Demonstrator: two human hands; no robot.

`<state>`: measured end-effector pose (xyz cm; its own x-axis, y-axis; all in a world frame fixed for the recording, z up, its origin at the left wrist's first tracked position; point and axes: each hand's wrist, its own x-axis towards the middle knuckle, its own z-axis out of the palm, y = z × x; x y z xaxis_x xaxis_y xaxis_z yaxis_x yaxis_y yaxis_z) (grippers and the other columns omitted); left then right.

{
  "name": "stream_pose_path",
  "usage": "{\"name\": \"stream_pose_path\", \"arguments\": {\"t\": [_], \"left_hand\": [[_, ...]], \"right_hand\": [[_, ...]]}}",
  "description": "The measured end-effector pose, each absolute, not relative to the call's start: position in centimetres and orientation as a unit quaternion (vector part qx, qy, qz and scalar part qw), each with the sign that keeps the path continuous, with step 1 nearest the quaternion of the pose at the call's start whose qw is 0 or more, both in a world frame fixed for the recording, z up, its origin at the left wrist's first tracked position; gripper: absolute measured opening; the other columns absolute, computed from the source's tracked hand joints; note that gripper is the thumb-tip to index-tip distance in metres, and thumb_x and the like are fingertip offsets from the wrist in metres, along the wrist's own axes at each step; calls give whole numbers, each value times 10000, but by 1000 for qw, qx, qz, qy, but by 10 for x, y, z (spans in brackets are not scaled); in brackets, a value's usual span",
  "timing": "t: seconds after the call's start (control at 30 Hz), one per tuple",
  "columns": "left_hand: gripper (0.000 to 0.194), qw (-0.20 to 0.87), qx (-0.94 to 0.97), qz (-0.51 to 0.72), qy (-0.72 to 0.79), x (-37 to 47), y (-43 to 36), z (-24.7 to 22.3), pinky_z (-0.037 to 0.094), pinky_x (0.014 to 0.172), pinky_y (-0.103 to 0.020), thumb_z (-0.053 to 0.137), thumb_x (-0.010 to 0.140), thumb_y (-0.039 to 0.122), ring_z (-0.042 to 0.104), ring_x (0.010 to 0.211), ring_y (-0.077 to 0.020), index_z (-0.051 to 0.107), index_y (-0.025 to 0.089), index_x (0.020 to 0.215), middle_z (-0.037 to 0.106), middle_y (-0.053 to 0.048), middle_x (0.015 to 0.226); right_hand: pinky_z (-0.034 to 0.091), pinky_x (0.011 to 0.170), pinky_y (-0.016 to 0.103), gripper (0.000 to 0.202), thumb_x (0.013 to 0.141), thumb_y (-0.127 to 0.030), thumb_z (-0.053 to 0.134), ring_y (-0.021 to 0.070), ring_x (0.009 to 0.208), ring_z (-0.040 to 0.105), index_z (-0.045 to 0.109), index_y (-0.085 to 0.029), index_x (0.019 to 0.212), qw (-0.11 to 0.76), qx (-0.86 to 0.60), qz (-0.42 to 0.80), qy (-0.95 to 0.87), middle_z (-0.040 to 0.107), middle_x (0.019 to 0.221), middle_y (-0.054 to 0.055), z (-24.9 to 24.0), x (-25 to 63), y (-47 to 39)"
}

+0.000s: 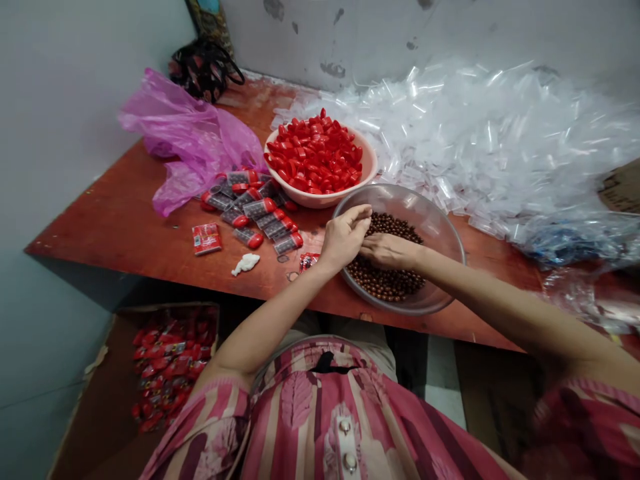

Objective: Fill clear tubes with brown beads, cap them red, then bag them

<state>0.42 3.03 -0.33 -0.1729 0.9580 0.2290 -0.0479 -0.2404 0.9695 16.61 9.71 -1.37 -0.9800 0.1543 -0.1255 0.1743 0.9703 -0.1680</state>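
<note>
A clear plastic bowl (pixel 453 267) at the table's front edge holds many small glossy brown balls (pixel 383 287). Over its left side is my left hand (pixel 346 239), fingers bent together; whatever they enclose is hidden. My right hand (pixel 389 252) reaches in from the right, low against the brown balls, with its fingers closed and their tips tucked beside the left hand. Behind the bowl, a pale pink bowl (pixel 371 160) is heaped with red caps (pixel 320 153). Several clear tubes with red caps (pixel 260 208), dark balls inside, lie to the left.
Clear empty tubes (pixel 480 140) are piled along the back right. A pink plastic bag (pixel 200 133), a red packet (pixel 206 239) and crumpled white tissue (pixel 245 264) lie on the left. Below the table edge, a cardboard box (pixel 100 393) contains red-capped items.
</note>
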Motion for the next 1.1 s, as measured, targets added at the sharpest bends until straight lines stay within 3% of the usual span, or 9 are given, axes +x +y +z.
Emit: {"name": "stream_pose_path", "arguments": {"t": [0.13, 0.27, 0.4, 0.6, 0.73, 0.9, 1.1], "left_hand": [[279, 415, 473, 627, 459, 3, 28, -3, 526, 966, -347, 546, 839, 175, 686, 1024, -192, 655, 154, 1095, 721, -93, 1107], [324, 418, 459, 642, 451, 2, 27, -1, 503, 1002, -355, 517, 841, 155, 661, 1090, -197, 638, 151, 1142, 693, -102, 1182], [396, 461, 467, 599, 459, 1, 28, 3, 494, 1012, -374, 540, 796, 117, 654, 1108, -218, 638, 140, 1179, 668, -112, 1236], [408, 526, 524, 526, 415, 3, 33, 3, 473, 1021, -420, 645, 764, 212, 627, 1141, -266, 676, 136, 1164, 677, -113, 1220], [365, 522, 529, 533, 405, 3, 32, 3, 476, 1004, -411, 660, 773, 258, 643, 1106, -254, 706, 157, 1120, 699, -100, 1179], [351, 547, 512, 530, 398, 1, 31, 6, 478, 985, -403, 717, 732, 294, 666, 1036, -239, 732, 169, 1059, 733, -87, 1095], [462, 623, 440, 523, 382, 4, 30, 5, 549, 839, -372, 762, 682, 372, 682, 933, -224, 719, 169, 1096, 726, -94, 1099]], "right_hand": [[517, 839, 357, 372, 760, -145, 563, 215, 894, 660, 637, -146, 1126, 14, 153, -235, 960, 705, 1048, 97, -9, 159, 88], [485, 955, 384, 459, 772, -263, 659, 242, 1091, 630, 615, -194, 1224, -121, 269, -450, 843, 665, 1216, 69, 11, 174, 84], [520, 925, 385, 503, 725, -288, 752, 230, 1090, 641, 625, -241, 1210, -232, 333, -580, 707, 672, 1219, 51, 26, 189, 80], [506, 976, 413, 429, 736, -338, 773, 217, 1063, 659, 669, -250, 1142, -317, 330, -542, 705, 696, 1180, 58, 35, 196, 81], [527, 953, 412, 407, 769, -361, 746, 228, 1073, 659, 666, -243, 1151, -281, 319, -482, 766, 694, 1181, 65, 43, 201, 84], [554, 861, 350, 347, 811, -367, 701, 209, 935, 698, 681, -212, 1121, -186, 288, -392, 853, 734, 1042, 67, 55, 208, 92], [552, 781, 315, 315, 785, -416, 712, 202, 837, 698, 698, -192, 1004, -214, 295, -362, 858, 740, 934, 58, 57, 206, 94]]}}
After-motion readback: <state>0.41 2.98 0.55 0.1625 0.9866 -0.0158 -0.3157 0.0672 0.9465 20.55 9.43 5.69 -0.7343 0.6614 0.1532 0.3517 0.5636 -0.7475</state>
